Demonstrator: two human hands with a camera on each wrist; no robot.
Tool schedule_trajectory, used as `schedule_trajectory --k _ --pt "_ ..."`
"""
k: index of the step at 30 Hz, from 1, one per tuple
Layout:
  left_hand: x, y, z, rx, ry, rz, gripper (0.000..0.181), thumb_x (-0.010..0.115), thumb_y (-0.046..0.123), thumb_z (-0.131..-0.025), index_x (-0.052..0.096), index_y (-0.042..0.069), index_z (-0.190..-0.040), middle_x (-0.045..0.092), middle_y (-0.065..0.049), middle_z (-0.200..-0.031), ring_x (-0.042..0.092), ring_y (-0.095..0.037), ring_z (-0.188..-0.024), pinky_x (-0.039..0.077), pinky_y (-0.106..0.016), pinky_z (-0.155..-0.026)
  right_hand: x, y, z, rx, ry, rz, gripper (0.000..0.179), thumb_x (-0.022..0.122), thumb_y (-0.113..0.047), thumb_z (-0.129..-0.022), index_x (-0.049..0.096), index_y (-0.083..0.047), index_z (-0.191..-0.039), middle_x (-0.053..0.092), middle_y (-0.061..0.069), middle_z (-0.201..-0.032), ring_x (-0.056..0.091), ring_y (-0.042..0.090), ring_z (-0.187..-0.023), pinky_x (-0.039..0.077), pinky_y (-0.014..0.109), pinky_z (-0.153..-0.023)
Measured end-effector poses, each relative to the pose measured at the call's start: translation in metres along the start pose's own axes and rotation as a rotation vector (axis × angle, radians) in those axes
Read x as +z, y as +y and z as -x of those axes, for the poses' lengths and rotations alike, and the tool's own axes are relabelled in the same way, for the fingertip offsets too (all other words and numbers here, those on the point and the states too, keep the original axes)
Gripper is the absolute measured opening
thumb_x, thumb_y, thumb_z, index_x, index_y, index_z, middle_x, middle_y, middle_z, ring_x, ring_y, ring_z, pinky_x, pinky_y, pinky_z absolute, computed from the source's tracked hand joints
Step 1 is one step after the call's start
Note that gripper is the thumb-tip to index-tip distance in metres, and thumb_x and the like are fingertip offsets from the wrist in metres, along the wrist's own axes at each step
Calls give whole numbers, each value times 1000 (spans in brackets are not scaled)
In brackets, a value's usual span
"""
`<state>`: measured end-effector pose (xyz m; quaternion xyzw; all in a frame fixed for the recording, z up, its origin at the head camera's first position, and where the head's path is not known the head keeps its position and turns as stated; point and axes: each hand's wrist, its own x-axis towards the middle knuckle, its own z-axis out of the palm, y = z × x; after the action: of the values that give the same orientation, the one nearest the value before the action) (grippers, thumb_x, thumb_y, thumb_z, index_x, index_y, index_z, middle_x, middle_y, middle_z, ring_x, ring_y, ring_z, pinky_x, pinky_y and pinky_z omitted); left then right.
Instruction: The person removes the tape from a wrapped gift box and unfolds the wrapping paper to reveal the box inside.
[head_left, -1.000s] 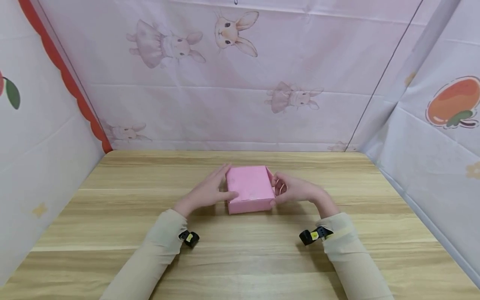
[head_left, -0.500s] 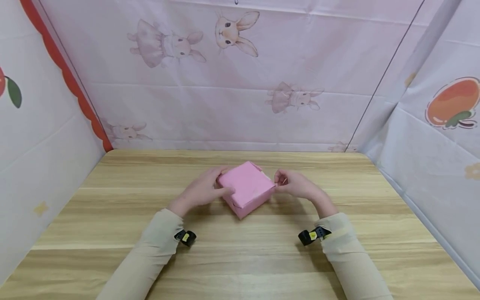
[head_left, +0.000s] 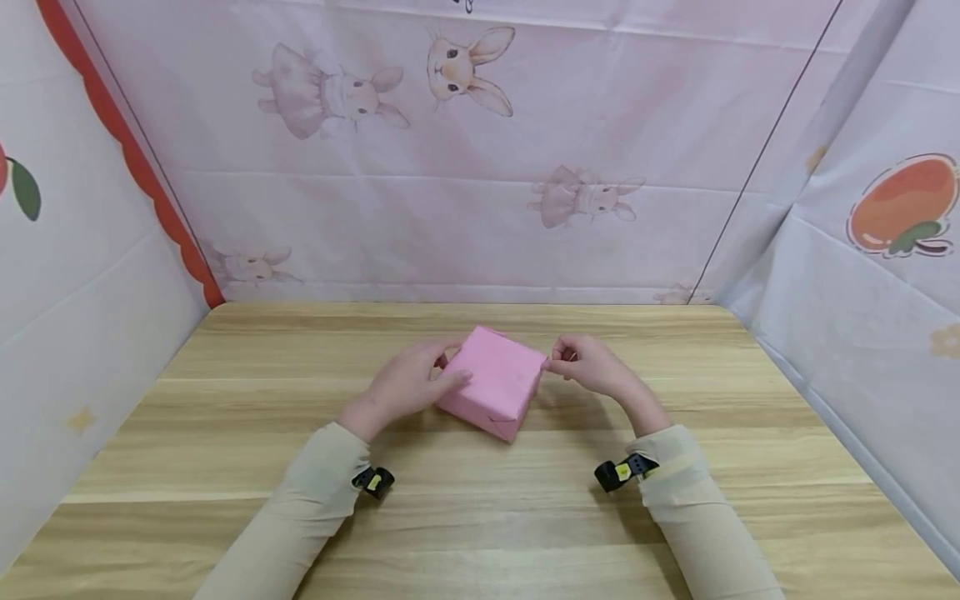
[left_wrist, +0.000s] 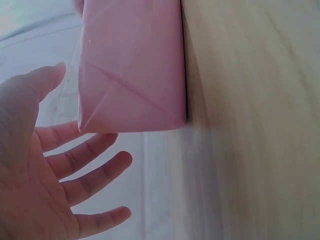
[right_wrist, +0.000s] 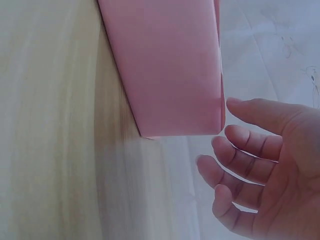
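Note:
A pink paper-wrapped box (head_left: 497, 372) stands turned at an angle on the wooden table, one corner toward the person. My left hand (head_left: 405, 387) is at its left side, the thumb at the top edge and the other fingers reaching behind the side. In the left wrist view, triangular paper folds (left_wrist: 132, 102) mark the box's end, and the left fingers are spread with the forefinger at its edge. Beyond the box's right corner, my right hand (head_left: 592, 367) has its fingers loosely bent and its thumb tip close to that corner. The right wrist view shows a smooth pink side beside the fingertips (right_wrist: 235, 134).
The light wooden table (head_left: 480, 517) reaches back to a pale pink curtain (head_left: 450, 225) printed with rabbits. White printed cloths hang at the left (head_left: 90, 275) and right (head_left: 862, 292). Each wrist wears a small black camera, one on the left (head_left: 373, 482), one on the right (head_left: 615, 475).
The box has turned counterclockwise on the table, bringing another side round to the front. The left hand stays beside it; the right hand has drawn slightly back with its fingers bent.

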<state>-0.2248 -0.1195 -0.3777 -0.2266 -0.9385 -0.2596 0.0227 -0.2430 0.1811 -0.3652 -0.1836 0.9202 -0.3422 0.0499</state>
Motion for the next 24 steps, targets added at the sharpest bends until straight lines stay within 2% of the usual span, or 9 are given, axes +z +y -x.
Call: schedule_trajectory --k 3,8,17,21,24 --pt "1 3 1 10 9 -8 58 57 51 -94 51 18 -141 62 3 -91 55 -13 -79 45 -28 -69 0 -1 0 -1 -1 -3 19 64 -22 -94 62 -5 -86 64 10 -81 59 15 -69 50 27 -61" --pt "0 9 2 16 -1 -27 54 58 49 -94 57 13 -135 63 5 -87 55 -10 -77 47 -29 -72 1 0 -1 -9 -14 3 22 62 -24 -96 68 -3 -97 70 19 -94 65 20 -75 51 27 -63" --pt "5 16 4 127 26 -95 43 62 44 -93 65 14 -124 64 8 -86 57 -10 -76 48 -27 -73 5 -4 -2 39 -1 15 27 59 -30 -97 67 -5 -105 69 14 -95 64 19 -79 52 27 -66" --pt "8 19 5 170 49 -155 41 64 44 -92 66 14 -121 65 6 -90 59 -11 -79 49 -29 -75 9 -6 -3 67 18 51 35 64 -37 -93 65 -7 -112 68 10 -97 62 19 -85 52 28 -70" --pt "10 21 6 174 57 -182 42 64 45 -92 66 15 -121 68 2 -93 60 -13 -82 51 -34 -81 11 -9 -2 84 22 86 42 68 -41 -89 63 -8 -115 67 8 -96 60 20 -86 50 28 -69"
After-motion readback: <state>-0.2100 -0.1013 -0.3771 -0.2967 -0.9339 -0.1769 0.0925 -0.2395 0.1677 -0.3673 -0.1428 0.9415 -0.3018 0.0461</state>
